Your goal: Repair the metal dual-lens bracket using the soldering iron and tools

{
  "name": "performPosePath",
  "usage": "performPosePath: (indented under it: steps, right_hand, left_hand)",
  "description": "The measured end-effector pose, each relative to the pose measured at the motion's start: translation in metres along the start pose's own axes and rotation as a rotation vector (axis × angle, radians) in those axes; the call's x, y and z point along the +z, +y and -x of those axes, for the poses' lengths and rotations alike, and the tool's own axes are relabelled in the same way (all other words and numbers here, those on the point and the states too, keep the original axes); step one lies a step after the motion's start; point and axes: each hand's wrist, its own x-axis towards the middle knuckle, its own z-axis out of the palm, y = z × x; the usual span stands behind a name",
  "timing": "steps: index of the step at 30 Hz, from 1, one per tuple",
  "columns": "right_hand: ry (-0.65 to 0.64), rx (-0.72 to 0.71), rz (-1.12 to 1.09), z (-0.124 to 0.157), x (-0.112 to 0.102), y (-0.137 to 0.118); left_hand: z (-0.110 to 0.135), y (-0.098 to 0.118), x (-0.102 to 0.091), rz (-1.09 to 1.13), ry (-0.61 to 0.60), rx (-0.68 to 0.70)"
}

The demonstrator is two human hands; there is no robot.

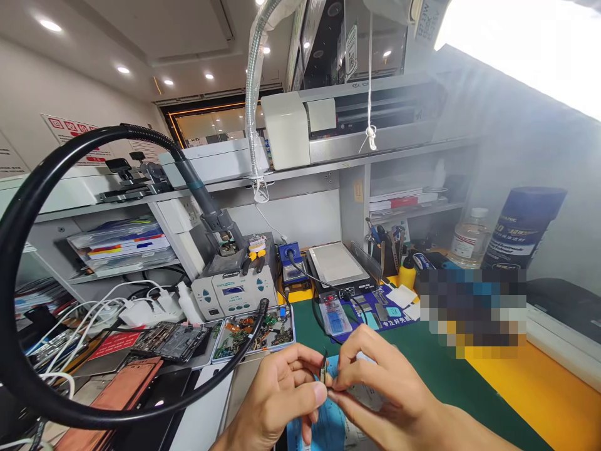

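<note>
Between both hands, close above the bench, is a small thin piece with a green and pale metallic edge (323,372); it looks like a small circuit board, seen edge-on. My left hand (284,394) pinches it between thumb and forefinger. From the other side, my right hand (382,379) closes its fingers on the same piece, with fingertips near the left thumb. Under the hands lies a blue and white printed sheet or bag (331,426), partly covered by them, on the green mat (417,363).
A black hose (42,401) loops across the left side from the rework station (235,291). Behind the hands stand a tray of circuit boards (277,344), a blue soldering unit (291,269) and a flat heating plate (338,266). Rightward are a clear bottle (464,241) and spray can (521,232).
</note>
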Motion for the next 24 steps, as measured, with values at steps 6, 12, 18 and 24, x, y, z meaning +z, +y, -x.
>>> performPosePath:
  steps: [6, 12, 18, 24]
  right_hand:
    - [0.035, -0.096, 0.079, -0.003, -0.003, -0.005]
    - [0.059, -0.123, 0.095, -0.006, -0.003, -0.011]
    - [0.08, -0.149, 0.081, -0.007, -0.003, -0.01]
    - [0.101, -0.176, 0.088, -0.004, -0.002, -0.006]
  left_hand:
    - [0.0, 0.004, 0.0, 0.04, -0.024, -0.028]
    - [0.0, 0.005, 0.001, 0.066, -0.031, -0.029]
    - [0.001, 0.003, 0.001, 0.074, -0.029, -0.017]
    - [0.001, 0.002, 0.002, 0.082, -0.014, -0.006]
